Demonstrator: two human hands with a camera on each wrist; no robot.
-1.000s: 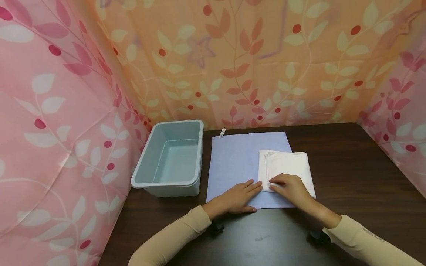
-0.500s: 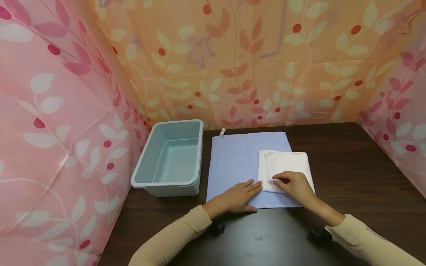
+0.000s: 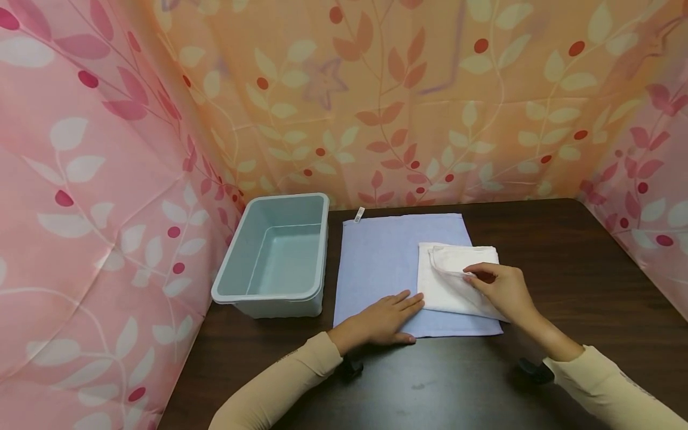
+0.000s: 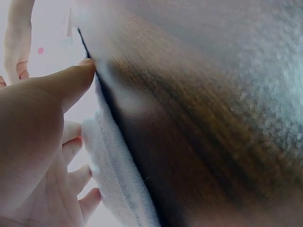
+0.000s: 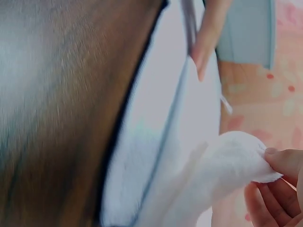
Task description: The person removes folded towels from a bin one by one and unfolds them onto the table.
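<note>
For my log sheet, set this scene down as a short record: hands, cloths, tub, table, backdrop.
Left hand: fingers outstretched, resting on the blue cloth, fingertips at the near left corner of the white cloth
Right hand: pinches a raised part of the white cloth
White cloth: folded, lying partly on the blue cloth and past its right edge
Blue cloth: spread flat, tag at its far left corner
Tub: left of the blue cloth, open side up
Table: dark brown
Backdrop: leaf-patterned

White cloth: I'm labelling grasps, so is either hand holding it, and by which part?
The right hand pinches the white cloth by a raised corner of its top layer; the left hand holds nothing.
</note>
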